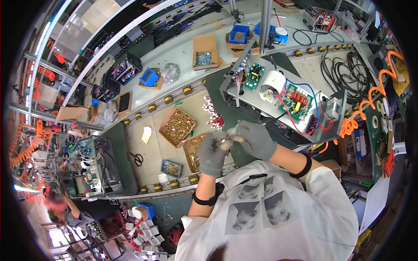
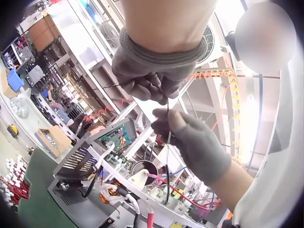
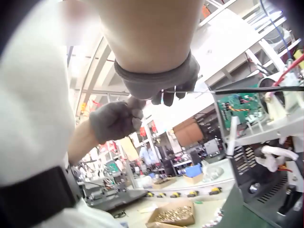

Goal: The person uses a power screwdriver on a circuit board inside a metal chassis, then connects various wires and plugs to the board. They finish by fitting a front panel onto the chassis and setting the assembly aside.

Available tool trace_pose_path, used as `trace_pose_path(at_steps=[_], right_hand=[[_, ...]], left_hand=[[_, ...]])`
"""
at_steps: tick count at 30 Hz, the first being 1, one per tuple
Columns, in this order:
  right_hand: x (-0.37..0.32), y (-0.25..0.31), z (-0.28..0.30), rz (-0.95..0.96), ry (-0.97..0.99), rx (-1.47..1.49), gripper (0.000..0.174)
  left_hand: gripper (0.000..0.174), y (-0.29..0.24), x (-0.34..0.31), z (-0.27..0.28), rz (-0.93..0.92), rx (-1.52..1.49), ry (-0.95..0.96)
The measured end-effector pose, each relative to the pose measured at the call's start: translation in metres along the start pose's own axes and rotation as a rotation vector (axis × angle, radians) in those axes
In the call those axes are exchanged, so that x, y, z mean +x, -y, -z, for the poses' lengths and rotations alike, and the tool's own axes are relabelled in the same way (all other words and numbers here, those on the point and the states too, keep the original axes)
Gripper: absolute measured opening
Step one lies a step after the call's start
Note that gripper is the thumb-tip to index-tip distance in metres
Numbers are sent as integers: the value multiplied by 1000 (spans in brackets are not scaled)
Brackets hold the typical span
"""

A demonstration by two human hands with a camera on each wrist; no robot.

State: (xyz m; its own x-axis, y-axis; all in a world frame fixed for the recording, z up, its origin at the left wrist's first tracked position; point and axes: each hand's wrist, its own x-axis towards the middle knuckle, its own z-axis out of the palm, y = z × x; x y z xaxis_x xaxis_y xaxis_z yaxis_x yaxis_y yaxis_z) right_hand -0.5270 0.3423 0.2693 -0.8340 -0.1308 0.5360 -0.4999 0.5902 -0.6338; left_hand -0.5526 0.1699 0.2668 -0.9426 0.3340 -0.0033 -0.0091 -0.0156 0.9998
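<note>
Both hands wear grey gloves and meet in front of the chest. My left hand (image 1: pixel 212 155) has its fingers curled and pinches a thin dark wire at its end. Close beside it, my right hand (image 1: pixel 256 141) pinches the same wire between thumb and fingers. In the right wrist view a black cable (image 3: pixel 256 90) runs from the right hand towards an opened machine chassis. That chassis (image 1: pixel 244 95) stands right of the hands, with green circuit boards (image 1: pixel 300 104), a white cylinder (image 1: pixel 273 80) and red and blue wires. The fingers hide the wire's tip.
Cardboard boxes of brass fittings (image 1: pixel 177 127) and a small blue tray (image 1: pixel 171 168) lie left of the hands. Red-and-white connectors (image 1: pixel 212 114) sit behind them. Scissors (image 1: pixel 136 159) rest further left. An orange coiled hose (image 1: pixel 348 126) hangs at right. Another person (image 1: pixel 65 209) is at lower left.
</note>
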Motion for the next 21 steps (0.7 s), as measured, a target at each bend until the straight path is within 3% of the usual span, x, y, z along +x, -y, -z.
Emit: trace_pose_path(at_steps=[3,8,10,11,15,17,21], right_hand=[[8,-1,3,-64,-104,-92,15],[19,6,8,-65,-112,-158,15],[20,9,9,-57,-105,-159,16],[21,11,10,-56,-93,-162,16],[22,5,9,-2,-96,-202,20],[20,-3,12,168,-64,-361,26],[29,-8,18,160,20,-411,23]], left_hand=[[33,-7,2,-2,-16,-84,1],[31,4,6,-2,-49,-68,-106],[27,8,12,-1,-209,137,-116],[25,6,10,-2,-97,109,-131],[26,13,18,-10,-51,58,-144],[25,24,23,-11,38,-126,-56],[25,26,30,-12,202,-240,30]])
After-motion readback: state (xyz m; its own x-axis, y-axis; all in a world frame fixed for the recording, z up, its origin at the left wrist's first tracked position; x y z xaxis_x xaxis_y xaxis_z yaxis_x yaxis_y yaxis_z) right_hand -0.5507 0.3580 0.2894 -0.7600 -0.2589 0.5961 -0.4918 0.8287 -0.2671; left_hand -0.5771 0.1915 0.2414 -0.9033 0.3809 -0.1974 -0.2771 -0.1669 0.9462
